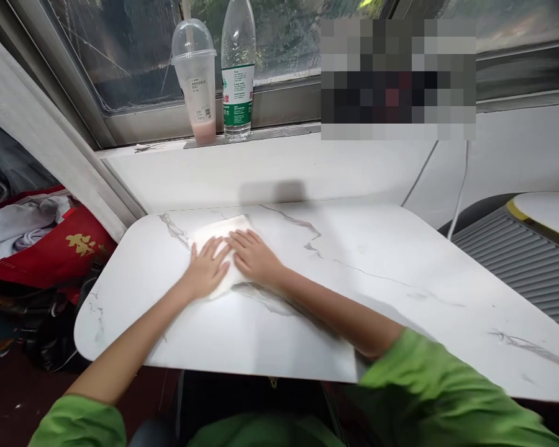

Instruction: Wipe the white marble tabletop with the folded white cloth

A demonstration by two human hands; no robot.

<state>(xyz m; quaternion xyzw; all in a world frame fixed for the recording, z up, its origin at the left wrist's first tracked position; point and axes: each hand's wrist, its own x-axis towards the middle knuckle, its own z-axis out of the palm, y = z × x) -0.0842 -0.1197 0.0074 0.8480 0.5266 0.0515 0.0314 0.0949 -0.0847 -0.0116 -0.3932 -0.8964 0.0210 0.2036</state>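
A thin white cloth (226,231) lies spread on the white marble-patterned table (377,248), left of its middle. My left hand (205,270) rests on the cloth's left part, palm down, with its fingers apart. Just to the right, my right hand (254,256) lies flat over the cloth's right part, fingers stretched toward the left hand. The fingertips of both hands come close together near the cloth's middle. Neither hand is wrapped round anything.
On the window sill stand a lidded plastic cup (199,93) with pink liquid and a clear bottle (238,93). A red bag (51,245) is at the left. Ribbed grey surface (517,254) and white cables (461,186) show at the right.
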